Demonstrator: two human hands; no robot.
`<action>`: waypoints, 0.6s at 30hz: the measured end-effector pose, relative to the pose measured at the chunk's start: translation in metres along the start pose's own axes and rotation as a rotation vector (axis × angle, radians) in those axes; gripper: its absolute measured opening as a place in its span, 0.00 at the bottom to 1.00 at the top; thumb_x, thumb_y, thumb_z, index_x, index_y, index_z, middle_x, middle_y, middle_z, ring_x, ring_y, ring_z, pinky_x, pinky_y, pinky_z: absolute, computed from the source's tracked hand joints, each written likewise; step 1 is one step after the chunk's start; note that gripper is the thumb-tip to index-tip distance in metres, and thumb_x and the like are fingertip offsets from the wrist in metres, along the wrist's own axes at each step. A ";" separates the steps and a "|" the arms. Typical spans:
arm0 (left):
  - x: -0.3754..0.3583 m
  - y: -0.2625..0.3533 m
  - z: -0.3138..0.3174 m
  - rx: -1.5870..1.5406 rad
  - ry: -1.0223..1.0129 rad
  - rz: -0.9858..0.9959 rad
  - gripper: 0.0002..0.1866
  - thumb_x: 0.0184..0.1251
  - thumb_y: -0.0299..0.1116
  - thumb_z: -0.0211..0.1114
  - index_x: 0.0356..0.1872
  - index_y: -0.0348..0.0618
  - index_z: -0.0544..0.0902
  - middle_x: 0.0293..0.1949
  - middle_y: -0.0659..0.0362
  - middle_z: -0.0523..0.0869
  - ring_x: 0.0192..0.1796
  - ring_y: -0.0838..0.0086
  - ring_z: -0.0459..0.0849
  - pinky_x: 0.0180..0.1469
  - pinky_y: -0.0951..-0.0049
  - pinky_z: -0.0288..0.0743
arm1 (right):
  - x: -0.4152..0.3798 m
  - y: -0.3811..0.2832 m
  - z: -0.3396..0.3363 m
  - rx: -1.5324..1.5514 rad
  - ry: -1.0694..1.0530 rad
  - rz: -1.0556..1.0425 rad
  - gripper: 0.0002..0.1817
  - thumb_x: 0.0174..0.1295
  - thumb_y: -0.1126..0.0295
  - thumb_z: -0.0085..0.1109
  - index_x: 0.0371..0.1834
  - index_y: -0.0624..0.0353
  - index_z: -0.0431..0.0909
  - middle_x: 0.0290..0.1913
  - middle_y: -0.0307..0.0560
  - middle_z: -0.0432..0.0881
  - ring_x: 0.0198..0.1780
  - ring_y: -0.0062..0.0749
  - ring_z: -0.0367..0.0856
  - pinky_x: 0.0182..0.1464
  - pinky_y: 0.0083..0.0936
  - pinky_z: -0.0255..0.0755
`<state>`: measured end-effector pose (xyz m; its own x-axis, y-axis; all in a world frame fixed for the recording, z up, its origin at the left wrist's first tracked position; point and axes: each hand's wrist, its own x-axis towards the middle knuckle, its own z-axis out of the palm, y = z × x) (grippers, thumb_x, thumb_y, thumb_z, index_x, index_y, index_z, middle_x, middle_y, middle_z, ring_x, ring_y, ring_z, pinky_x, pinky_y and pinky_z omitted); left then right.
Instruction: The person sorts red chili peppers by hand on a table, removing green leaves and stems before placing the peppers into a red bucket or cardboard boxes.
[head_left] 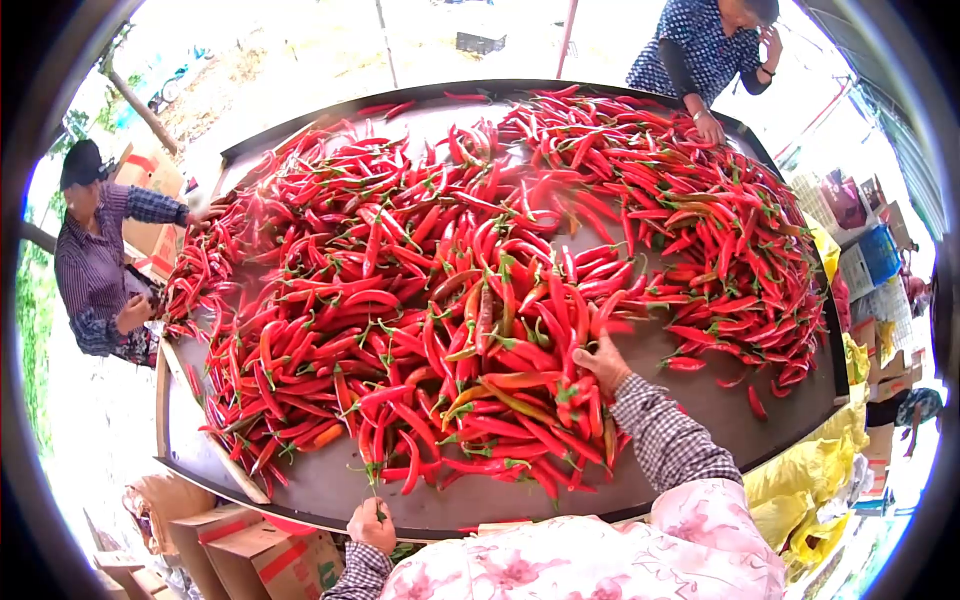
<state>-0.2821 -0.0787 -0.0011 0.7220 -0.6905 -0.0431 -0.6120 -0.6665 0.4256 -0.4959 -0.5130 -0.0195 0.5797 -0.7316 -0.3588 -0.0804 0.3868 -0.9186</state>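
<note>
Red chili peppers [400, 300] with green stems lie heaped across a large dark table [690, 400] with a raised rim. My right hand [603, 364] is at the right side of the near heap, its fingers against the peppers; what they grip, if anything, is too small to make out. My left hand [372, 526] is closed at the table's near edge, below the heap, with a thin green stem at its fingertips. A few greenish-brown peppers [522, 404] lie among the red ones between my hands.
One person [95, 250] stands at the table's left side, another [700, 60] at the far right edge, each with a hand at the peppers. Cardboard boxes [265, 550] stand below the near left edge. Yellow sacks [800, 480] and more boxes are at the right.
</note>
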 end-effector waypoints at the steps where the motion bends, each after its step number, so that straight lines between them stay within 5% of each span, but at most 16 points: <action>1: 0.001 0.002 -0.002 -0.017 0.003 0.005 0.05 0.55 0.29 0.62 0.33 0.43 0.78 0.26 0.48 0.80 0.30 0.52 0.80 0.33 0.57 0.74 | 0.009 0.007 0.007 0.021 0.001 -0.013 0.61 0.41 0.60 0.77 0.73 0.47 0.38 0.60 0.44 0.68 0.59 0.32 0.66 0.61 0.31 0.62; 6: 0.001 0.000 -0.001 -0.067 0.036 0.008 0.05 0.55 0.29 0.61 0.33 0.43 0.78 0.27 0.48 0.81 0.30 0.53 0.81 0.33 0.58 0.75 | 0.031 0.002 0.081 0.432 -0.056 0.023 0.57 0.48 0.64 0.73 0.73 0.36 0.35 0.61 0.39 0.66 0.58 0.31 0.66 0.59 0.34 0.64; 8: 0.001 0.002 -0.005 -0.055 0.026 -0.006 0.05 0.55 0.30 0.61 0.33 0.43 0.78 0.26 0.48 0.80 0.28 0.53 0.80 0.32 0.57 0.75 | 0.045 0.011 0.099 0.452 -0.124 -0.142 0.56 0.51 0.68 0.70 0.73 0.32 0.34 0.62 0.36 0.64 0.58 0.29 0.65 0.59 0.35 0.65; 12: 0.002 0.005 -0.007 -0.044 -0.029 -0.041 0.06 0.55 0.29 0.61 0.34 0.41 0.78 0.27 0.47 0.80 0.31 0.52 0.80 0.34 0.57 0.75 | 0.061 0.022 0.135 0.452 -0.135 -0.145 0.52 0.50 0.69 0.70 0.73 0.36 0.40 0.59 0.34 0.65 0.58 0.28 0.65 0.59 0.34 0.65; 14: 0.003 0.005 -0.010 -0.044 -0.088 -0.047 0.06 0.56 0.29 0.61 0.34 0.42 0.79 0.27 0.47 0.81 0.31 0.52 0.80 0.34 0.57 0.75 | 0.088 0.044 0.152 0.304 -0.189 -0.251 0.45 0.50 0.77 0.66 0.70 0.47 0.49 0.53 0.35 0.70 0.55 0.26 0.69 0.57 0.29 0.66; 18: 0.002 0.000 -0.007 -0.081 -0.062 0.018 0.07 0.54 0.29 0.60 0.35 0.42 0.79 0.26 0.48 0.81 0.30 0.53 0.80 0.33 0.57 0.75 | 0.080 -0.009 0.237 0.390 -0.246 -0.222 0.51 0.47 0.81 0.67 0.71 0.46 0.44 0.56 0.42 0.69 0.52 0.28 0.73 0.53 0.27 0.71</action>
<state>-0.2782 -0.0784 0.0047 0.6883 -0.7199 -0.0896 -0.5949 -0.6308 0.4983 -0.2565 -0.4417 -0.0011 0.7262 -0.6839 -0.0696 0.3472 0.4523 -0.8215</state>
